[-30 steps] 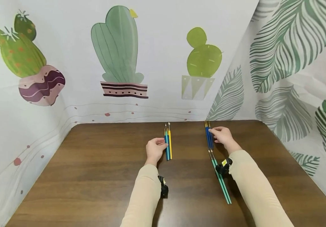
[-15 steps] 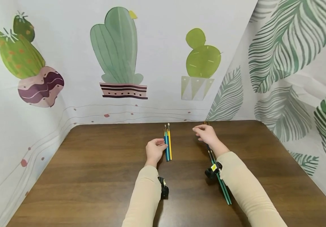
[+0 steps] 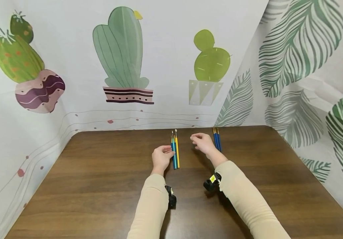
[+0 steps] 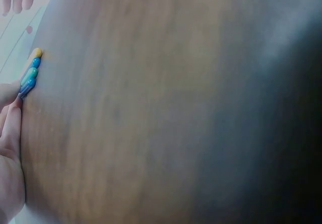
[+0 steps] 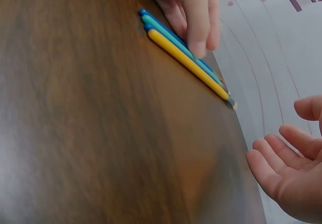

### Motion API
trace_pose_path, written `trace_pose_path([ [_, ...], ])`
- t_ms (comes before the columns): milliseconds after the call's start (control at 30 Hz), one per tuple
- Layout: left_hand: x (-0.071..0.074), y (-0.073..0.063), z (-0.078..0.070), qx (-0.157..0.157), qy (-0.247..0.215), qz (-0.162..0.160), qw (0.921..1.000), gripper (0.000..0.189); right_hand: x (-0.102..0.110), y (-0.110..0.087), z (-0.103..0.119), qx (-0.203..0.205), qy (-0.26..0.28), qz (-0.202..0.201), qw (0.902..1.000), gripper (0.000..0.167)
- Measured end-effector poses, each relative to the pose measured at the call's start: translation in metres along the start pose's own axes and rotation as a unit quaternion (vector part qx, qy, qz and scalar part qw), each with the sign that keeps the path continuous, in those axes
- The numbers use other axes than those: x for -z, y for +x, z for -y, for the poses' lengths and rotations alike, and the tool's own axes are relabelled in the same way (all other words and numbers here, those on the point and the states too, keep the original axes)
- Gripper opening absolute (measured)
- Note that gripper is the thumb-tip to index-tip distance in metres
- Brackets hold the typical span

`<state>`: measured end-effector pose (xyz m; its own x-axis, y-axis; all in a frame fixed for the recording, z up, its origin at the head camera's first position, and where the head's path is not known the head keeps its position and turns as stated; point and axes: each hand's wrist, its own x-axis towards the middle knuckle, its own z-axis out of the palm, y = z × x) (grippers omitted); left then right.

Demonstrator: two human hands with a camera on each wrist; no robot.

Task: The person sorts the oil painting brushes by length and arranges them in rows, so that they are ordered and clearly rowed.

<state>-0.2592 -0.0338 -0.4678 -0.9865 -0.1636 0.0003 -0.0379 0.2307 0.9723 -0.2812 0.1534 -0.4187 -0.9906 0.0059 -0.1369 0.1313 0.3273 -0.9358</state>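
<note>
The left hand [image 3: 161, 157] pinched lightly the mixed bundle of four slim, glossy-handled brushes [image 3: 176, 151] – blue, turquoise and yellow – on the brown wood-grain table [image 3: 114, 182]. The right hand [image 3: 203, 143], fingers relaxed and holding nothing, hung between this bundle and the slim dark-blue brushes [image 3: 217, 141]. Those seemed already set apart; the bundle appeared not yet divided. Since the earlier frame, the right hand had moved leftward, nearer the bundle.

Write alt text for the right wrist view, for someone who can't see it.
A left hand touches four slim paintbrushes, two blue, one teal and one yellow, lying side by side on a brown wood-grain table. At lower right, a right hand, loosely bent, holds nothing.
</note>
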Motion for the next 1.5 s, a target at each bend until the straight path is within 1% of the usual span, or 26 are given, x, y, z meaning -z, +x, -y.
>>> trace_pose_path([
  [200,-0.001,0.002,0.004,-0.004,0.0,-0.004,1.0,0.024,-0.011,0.0,-0.003,-0.009,0.004,0.007,0.9999,0.043],
  [433,0.0,0.0,0.0,-0.005,-0.002,-0.003,1.0,0.024,-0.022,0.001,-0.005,-0.007,0.016,0.01,0.9998,0.046],
  [600,0.0,0.001,0.002,0.0,-0.002,-0.003,1.0,0.024,-0.028,0.0,-0.006,-0.016,0.028,0.023,0.9992,0.047],
  [833,-0.001,0.001,0.001,-0.003,0.003,-0.003,1.0,0.024,-0.039,0.001,-0.004,-0.03,0.075,0.035,0.9961,0.045],
  [967,0.0,0.002,0.001,-0.002,0.004,-0.003,1.0,0.025,-0.047,0.003,-0.001,-0.034,0.091,0.041,0.9945,0.045],
  [1167,0.001,0.001,-0.001,-0.001,0.006,-0.002,1.0,0.025,-0.054,0.006,0.003,-0.045,0.111,0.034,0.9923,0.045],
  [1367,0.003,-0.002,-0.003,-0.002,0.011,0.007,0.9999,0.025,-0.058,0.011,0.0,-0.066,0.13,0.016,0.9892,0.041],
  [1500,0.004,-0.003,-0.003,-0.001,0.015,0.005,0.9999,0.025,-0.062,0.013,-0.001,-0.071,0.133,0.005,0.9886,0.038],
])
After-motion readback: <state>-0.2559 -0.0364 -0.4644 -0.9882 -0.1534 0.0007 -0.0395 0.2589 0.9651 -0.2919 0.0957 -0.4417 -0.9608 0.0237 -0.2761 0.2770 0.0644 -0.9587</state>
